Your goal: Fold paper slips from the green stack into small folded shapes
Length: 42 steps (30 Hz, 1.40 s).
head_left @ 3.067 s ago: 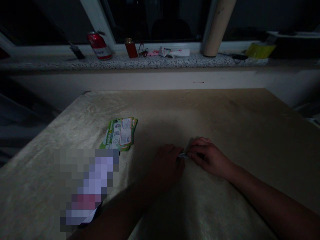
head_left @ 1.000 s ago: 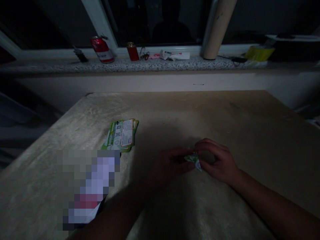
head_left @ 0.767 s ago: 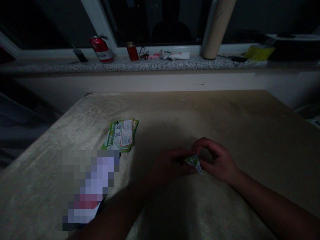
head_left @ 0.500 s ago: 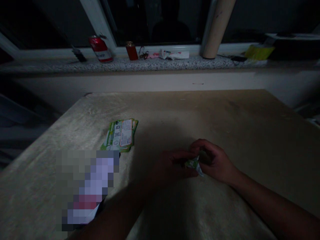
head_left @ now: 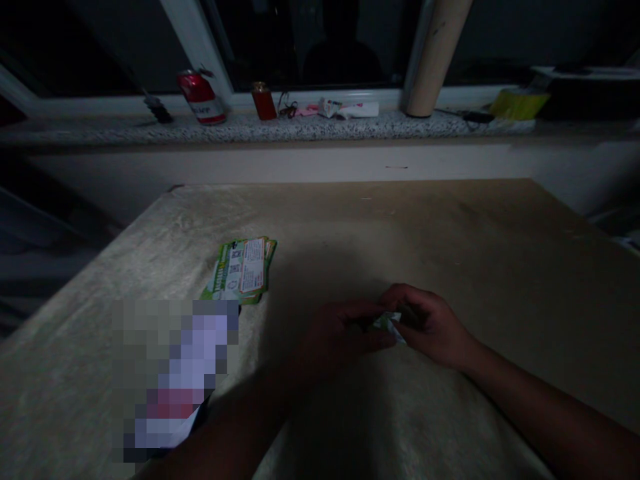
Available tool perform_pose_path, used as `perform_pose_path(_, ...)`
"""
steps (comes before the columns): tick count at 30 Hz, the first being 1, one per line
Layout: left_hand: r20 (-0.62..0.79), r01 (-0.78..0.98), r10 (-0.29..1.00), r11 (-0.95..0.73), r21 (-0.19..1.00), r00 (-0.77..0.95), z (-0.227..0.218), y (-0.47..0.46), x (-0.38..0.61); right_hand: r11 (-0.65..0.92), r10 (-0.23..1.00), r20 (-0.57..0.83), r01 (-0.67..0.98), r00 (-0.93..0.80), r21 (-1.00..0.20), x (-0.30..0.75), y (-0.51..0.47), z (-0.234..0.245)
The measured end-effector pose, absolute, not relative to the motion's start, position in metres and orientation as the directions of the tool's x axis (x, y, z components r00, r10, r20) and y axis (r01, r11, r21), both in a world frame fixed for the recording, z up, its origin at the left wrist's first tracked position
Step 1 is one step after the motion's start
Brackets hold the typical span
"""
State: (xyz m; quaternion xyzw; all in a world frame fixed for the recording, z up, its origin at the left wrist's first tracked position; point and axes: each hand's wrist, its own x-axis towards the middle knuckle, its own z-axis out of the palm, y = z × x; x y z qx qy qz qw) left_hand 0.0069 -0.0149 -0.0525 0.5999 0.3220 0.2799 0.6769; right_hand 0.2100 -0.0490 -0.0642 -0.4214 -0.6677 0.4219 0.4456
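Folded paper (head_left: 389, 324), a small green-and-white scrap, is pinched between both hands low over the table (head_left: 450, 227), a little toward 5 o'clock from the middle of the tabletop. Whether it touches the surface cannot be told in this dim light. The main risk, as I judge it, is the grip. Only a sliver of the scrap shows, each hand has hold of a very short edge, and a small twist or an uneven pull could make it slip out and drop, or tear along a crease. The poor light adds to that, since edges and folds are hard to see and a press could land off line. The left hand (head_left: 335, 337) comes in from 7 o'clock with its thumb and fingertips (head_left: 367, 312) drawn together and clamped on the scrap's 9 o'clock end. The right hand (head_left: 433, 323) comes in from 4 o'clock, its fingers curled tight and closed on the 3 o'clock end, with no gap visible between them. A stack of green cards (head_left: 243, 269) lies well apart at 10 o'clock from the hands. At 12 o'clock, beyond the table, a windowsill (head_left: 300, 128) carries a red can (head_left: 201, 98) and a cardboard tube (head_left: 433, 60).
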Motion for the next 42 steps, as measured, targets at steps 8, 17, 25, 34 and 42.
perform_pose_path(8,-0.118,-0.03,0.835,0.159,0.987,0.537,-0.054,-0.012,0.006,0.459,0.882,0.396,0.275,-0.254,-0.845,0.216,-0.049,-0.055)
perform_pose_path(17,-0.121,0.042,0.867,0.116,0.992,0.483,-0.052,-0.012,0.011,0.491,0.87,0.455,0.256,-0.187,-0.833,0.211,-0.047,-0.057)
perform_pose_path(25,-0.104,0.006,0.851,0.117,0.993,0.514,-0.053,-0.013,0.011,0.47,0.881,0.441,0.202,-0.173,-0.86,0.21,-0.047,-0.054)
perform_pose_path(34,-0.073,-0.112,0.824,0.163,0.98,0.562,-0.054,-0.013,0.011,0.484,0.871,0.451,0.184,-0.196,-0.855,0.21,-0.047,-0.053)
perform_pose_path(42,-0.11,-0.108,0.821,0.204,0.973,0.561,-0.055,-0.013,0.012,0.464,0.88,0.428,0.185,-0.204,-0.866,0.209,-0.048,-0.051)
